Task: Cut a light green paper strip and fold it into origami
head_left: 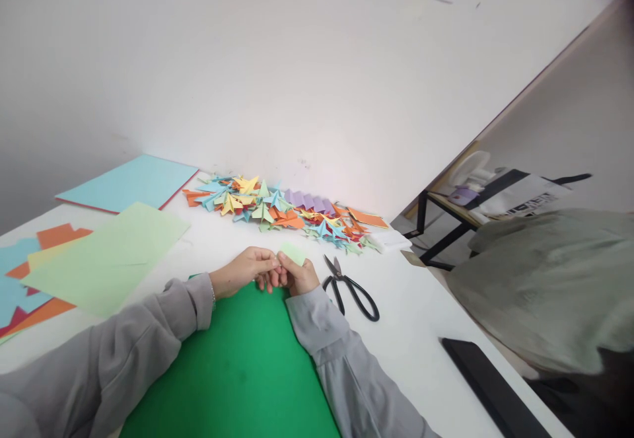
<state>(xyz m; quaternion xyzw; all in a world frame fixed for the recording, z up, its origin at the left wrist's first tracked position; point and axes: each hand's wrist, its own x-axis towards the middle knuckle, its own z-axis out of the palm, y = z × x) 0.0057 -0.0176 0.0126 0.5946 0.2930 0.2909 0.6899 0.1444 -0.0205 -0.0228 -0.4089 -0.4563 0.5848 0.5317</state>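
Observation:
Above the far end of a green mat [238, 359], my two hands meet fingertip to fingertip. A small piece of pale green paper [294, 253] sticks out beyond my right hand [301, 275], whose thumb presses on it. The fingers of my left hand [250, 269] are pinched at the paper's near left edge, touching the right thumb. Most of the paper is hidden behind the fingers, so its folds cannot be made out. Right of my right hand lie black-handled scissors [349, 287], blades slightly apart and pointing away.
Many small folded paper pieces [267, 203] in several colours line the wall. Left are a large pale green sheet [109, 253], coloured scraps [57, 236] and a light blue sheet stack [131, 180]. A black flat object [488, 385] lies front right. Beyond the table's right edge stands a low shelf [446, 203].

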